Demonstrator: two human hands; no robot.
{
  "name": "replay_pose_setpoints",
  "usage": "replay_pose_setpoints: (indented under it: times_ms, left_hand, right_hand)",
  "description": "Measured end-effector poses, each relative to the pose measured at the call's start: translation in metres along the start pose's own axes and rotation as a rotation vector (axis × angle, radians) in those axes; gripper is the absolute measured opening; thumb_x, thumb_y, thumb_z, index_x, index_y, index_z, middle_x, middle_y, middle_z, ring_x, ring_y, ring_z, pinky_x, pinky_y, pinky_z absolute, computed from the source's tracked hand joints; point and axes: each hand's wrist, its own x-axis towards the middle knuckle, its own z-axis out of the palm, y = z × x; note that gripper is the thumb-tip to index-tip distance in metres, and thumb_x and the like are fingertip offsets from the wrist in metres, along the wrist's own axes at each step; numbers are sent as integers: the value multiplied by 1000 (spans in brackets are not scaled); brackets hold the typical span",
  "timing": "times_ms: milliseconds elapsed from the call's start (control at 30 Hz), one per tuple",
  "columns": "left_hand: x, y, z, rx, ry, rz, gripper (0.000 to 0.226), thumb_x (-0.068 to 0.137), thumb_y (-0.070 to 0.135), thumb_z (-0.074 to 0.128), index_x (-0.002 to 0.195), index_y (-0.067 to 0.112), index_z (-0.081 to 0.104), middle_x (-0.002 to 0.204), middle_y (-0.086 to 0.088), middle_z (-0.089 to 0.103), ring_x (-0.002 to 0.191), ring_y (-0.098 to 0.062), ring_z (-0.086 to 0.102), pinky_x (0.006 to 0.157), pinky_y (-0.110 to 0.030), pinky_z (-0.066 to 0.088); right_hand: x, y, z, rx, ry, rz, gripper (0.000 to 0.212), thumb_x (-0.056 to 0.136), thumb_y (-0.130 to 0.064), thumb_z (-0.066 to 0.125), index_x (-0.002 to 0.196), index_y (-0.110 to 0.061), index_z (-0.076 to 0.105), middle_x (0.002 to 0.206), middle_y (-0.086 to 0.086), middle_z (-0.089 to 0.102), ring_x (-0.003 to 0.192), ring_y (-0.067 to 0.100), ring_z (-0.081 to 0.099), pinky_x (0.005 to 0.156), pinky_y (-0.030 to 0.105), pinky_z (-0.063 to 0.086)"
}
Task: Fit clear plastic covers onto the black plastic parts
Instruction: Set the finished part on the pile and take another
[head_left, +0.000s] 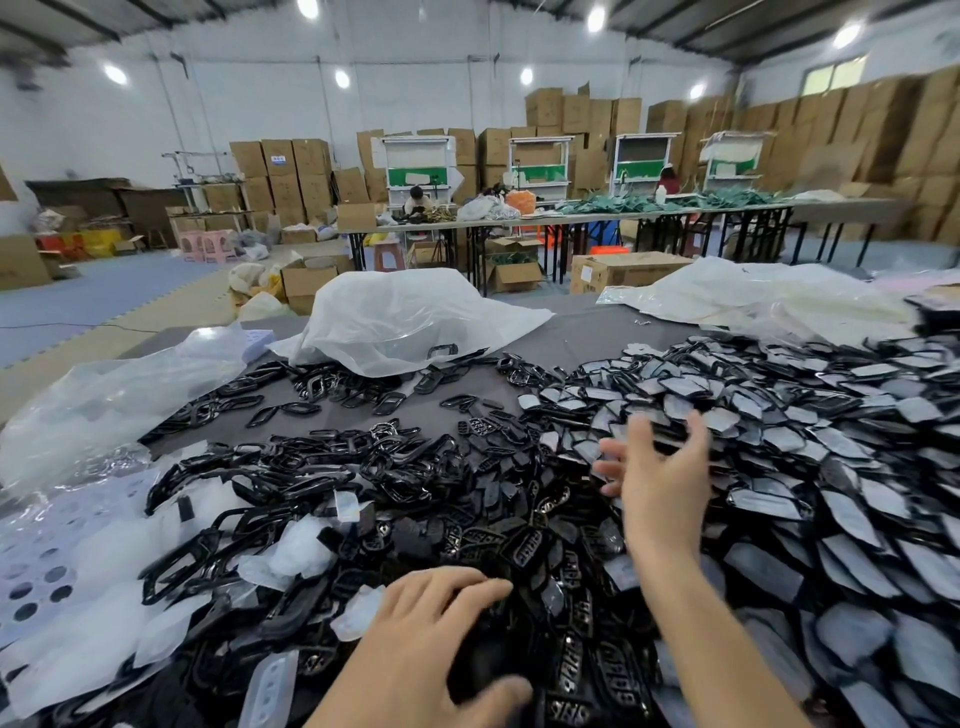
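Right grip (660, 467) is hanging spread, empty; left grip (415, 639) is lying curled over black parts (524, 545) at the near edge of the surface (597, 332), hold unclear. Parts are likely light, stiff and slippery: pinch the rims.

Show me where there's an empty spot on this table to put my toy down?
One bare grey patch lies between the loose black frames and the middle heap of black parts. Another bare strip runs at the back between the white bag and the right-hand bag. Everywhere nearer, and the right-side pile, is crowded.
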Motion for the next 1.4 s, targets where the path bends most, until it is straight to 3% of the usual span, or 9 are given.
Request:
replay_pose_setpoints:
  times_ms: [167, 300, 400, 567, 667, 833, 1100, 1233, 1400]
  left_hand:
    - [-1, -18, 5, 229, 50, -95, 55, 73, 64, 49, 106, 30, 76, 110, 4, 71, 102, -20, 70, 94, -39, 41]
    - [-3, -38, -6, 297, 85, -306, 36, 70, 46, 59, 91, 23, 77, 90, 3, 71, 87, -28, 71, 69, -41, 57]
    - [-6, -43, -6, 298, 85, -375, 32, 61, 31, 85, 91, 26, 76, 87, 7, 70, 88, -28, 69, 67, -41, 56]
    - [-6, -43, -8, 298, 106, -345, 28, 80, 44, 54, 92, 31, 75, 84, 13, 70, 85, -22, 67, 69, -38, 55]
    - [-5, -41, -11, 248, 114, -395, 13, 82, 36, 76, 94, 31, 74, 81, 15, 70, 82, -20, 66, 69, -36, 55]
    - [-3, -39, -11, 242, 145, -335, 33, 89, 46, 44, 94, 29, 72, 81, 14, 69, 77, -18, 66, 69, -34, 52]
    - [0, -33, -14, 127, 170, -358, 40, 95, 44, 38, 102, 23, 70, 94, 13, 72, 85, -11, 69, 80, -24, 40]
    - [-3, -29, -17, 53, 59, -394, 56, 92, 64, 26, 124, 35, 62, 110, 19, 63, 106, -10, 59, 92, -31, 42]
    - [10, -43, -22, 62, 117, -523, 43, 99, 54, 34, 125, 31, 58, 109, 16, 61, 103, -12, 58, 89, -32, 46]
  right_hand:
    - [-64, 27, 37, -350, -445, -329, 39, 103, -36, 49, 141, -31, 48, 98, -13, 75, 91, -2, 67, 83, 16, 53]
    - [-95, 53, 55, -901, -835, -524, 55, 104, -51, 32, 154, -31, 29, 161, 0, 29, 148, 19, 21, 124, 37, 9]
    - [-96, 61, 54, -1026, -855, -570, 52, 104, -54, 25, 148, -31, 39, 154, -1, 38, 141, 21, 32, 120, 36, 17]
    - [-96, 61, 51, -899, -719, -765, 29, 104, -39, 38, 118, -31, 62, 112, -10, 63, 101, 17, 60, 92, 36, 50]
    - [-97, 57, 50, -856, -728, -743, 31, 105, -38, 33, 115, -30, 61, 106, -10, 63, 96, 19, 60, 87, 39, 51]
    - [-93, 55, 49, -640, -799, -411, 44, 101, -55, 25, 113, -35, 62, 109, -20, 62, 105, 3, 49, 98, 26, 38]
    - [-88, 48, 46, -306, -580, -146, 14, 97, -24, 62, 92, -36, 67, 85, -15, 69, 82, 0, 63, 72, 9, 45]
    - [-82, 45, 44, -135, -527, -21, 28, 97, -23, 63, 104, -50, 62, 89, -6, 68, 78, 9, 67, 72, 26, 58]
    - [-75, 44, 47, 113, -470, 186, 22, 97, -24, 64, 106, -43, 69, 85, -6, 73, 80, 7, 70, 72, 21, 56]
